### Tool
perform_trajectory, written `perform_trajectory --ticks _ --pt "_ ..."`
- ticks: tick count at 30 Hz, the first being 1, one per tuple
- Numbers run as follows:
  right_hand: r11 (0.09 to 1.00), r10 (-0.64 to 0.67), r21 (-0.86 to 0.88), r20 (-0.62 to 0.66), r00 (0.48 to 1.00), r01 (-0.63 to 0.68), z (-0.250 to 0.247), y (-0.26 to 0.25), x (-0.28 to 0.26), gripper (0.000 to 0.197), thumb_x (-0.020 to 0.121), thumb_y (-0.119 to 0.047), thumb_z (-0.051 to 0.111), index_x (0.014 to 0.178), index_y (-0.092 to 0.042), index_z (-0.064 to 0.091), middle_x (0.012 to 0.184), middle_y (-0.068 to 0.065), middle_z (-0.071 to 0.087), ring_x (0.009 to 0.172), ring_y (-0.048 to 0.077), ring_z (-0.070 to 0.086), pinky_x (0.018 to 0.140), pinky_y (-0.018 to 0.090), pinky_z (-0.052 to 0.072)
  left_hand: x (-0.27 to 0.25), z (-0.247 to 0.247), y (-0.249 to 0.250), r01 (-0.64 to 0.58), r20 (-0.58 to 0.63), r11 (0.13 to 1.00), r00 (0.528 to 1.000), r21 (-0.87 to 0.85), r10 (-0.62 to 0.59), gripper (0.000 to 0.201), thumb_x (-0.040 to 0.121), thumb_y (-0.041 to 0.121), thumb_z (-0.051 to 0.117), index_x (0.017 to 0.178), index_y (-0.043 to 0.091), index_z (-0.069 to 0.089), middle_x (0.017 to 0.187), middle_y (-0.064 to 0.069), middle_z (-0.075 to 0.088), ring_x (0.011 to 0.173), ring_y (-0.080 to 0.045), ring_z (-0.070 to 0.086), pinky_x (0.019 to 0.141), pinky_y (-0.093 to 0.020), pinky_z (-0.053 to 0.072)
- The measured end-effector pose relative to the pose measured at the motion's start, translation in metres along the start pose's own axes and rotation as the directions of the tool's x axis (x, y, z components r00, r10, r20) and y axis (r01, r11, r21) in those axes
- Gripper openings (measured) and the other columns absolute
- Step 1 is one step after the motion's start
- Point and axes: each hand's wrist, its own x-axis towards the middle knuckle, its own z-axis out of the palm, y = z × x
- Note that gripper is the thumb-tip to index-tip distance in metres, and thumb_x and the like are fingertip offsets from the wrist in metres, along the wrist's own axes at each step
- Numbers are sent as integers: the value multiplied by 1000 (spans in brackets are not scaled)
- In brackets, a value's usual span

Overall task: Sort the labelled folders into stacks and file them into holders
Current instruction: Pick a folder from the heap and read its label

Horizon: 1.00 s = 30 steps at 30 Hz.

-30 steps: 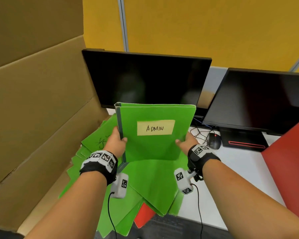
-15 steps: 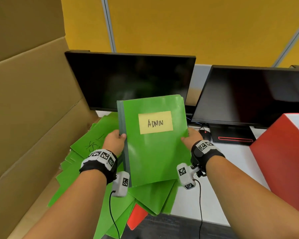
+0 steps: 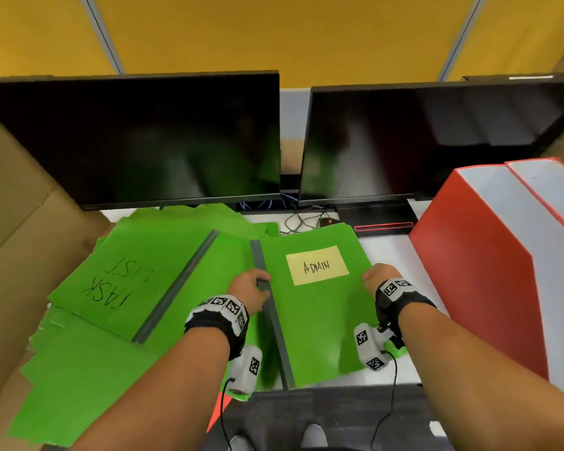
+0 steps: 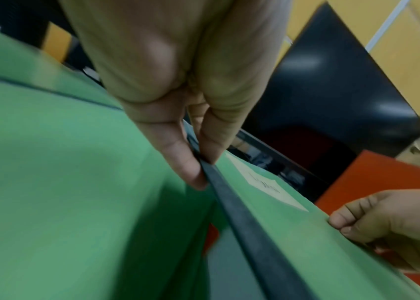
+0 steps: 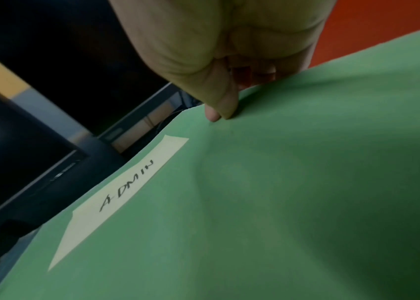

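The white desk (image 3: pixel 394 252) carries two dark flat monitors (image 3: pixel 137 141) at twelve o'clock, before a yellow partition wall (image 3: pixel 274 34). Brown cardboard sheets (image 3: pixel 17 222) stand at nine o'clock, red file holders (image 3: pixel 476 262) at three. A second ago I held the green plastic folder labelled ADMIN (image 3: pixel 316 317) upright; now it lies nearly flat over the desk's near edge, its long axis running six to twelve, label facing up. My left hand (image 3: pixel 249 289) pinches its grey spine (image 3: pixel 272 317), my right hand (image 3: pixel 380 278) pinches the opposite edge. More loose green folders (image 3: pixel 88 346) sprawl at nine o'clock.
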Motion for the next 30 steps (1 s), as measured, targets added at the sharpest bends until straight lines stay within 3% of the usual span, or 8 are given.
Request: perform_trajectory --ticks 5,8,12,15,18,21,24,30 --pt "991 57 -120 -8 998 -58 2 48 14 33 88 -16 53 118 -7 63 122 14 61 114 29 57 90 33 46 6 48 9 29 174 999 984 32 -34 46 82 -7 60 123 13 59 114 -8 59 71 -28 65 64 -32 61" --pt "972 143 -191 18 990 -137 4 70 9 30 85 -16 54 114 -16 64 117 7 61 111 29 55 87 36 44 5 75 10 15 266 997 964 72 -33 51 80 -8 59 127 13 58 113 -5 56 74 -25 63 68 -29 58" --pt "952 138 -275 6 990 -131 10 97 8 34 83 -15 53 116 -22 61 121 4 54 116 31 50 93 40 42 5 101 16 -77 333 981 943 178 14 54 79 3 65 132 13 56 131 -7 56 99 -23 66 82 -25 53" --pt "929 233 -265 -119 965 -257 6 97 14 38 86 -17 48 123 -12 53 130 13 41 120 35 44 99 43 41 8 111 28 -159 324 956 943 245 74 55 78 15 63 132 10 56 140 -18 48 124 -26 52 101 -27 43" --pt "935 197 -280 -98 976 -217 -1 92 18 41 86 -13 45 126 -10 51 135 14 30 123 36 36 106 43 36 14 120 35 -181 297 931 951 317 83 49 85 11 63 133 6 53 149 -24 30 136 -32 38 109 -26 33" --pt "938 107 -331 -7 994 -103 -6 87 17 44 86 -8 45 128 -18 53 136 10 28 128 32 31 107 39 33 20 125 33 -199 256 912 961 359 109 56 82 21 69 134 8 51 154 -17 13 139 -27 33 109 -22 32" --pt "942 46 -333 48 998 -27 -9 87 17 54 86 -5 45 135 -27 47 141 8 29 132 33 31 106 41 35 24 127 31 -247 296 873 947 420 126 72 77 30 76 138 7 46 156 -9 8 138 -22 34 110 -23 32" --pt "923 69 -382 81 994 -33 -19 81 20 52 89 -11 45 138 -28 44 140 10 30 127 33 40 101 37 41 34 133 38 -287 325 817 937 500 130 83 74 34 76 145 14 37 159 -6 3 141 -29 28 113 -34 31"
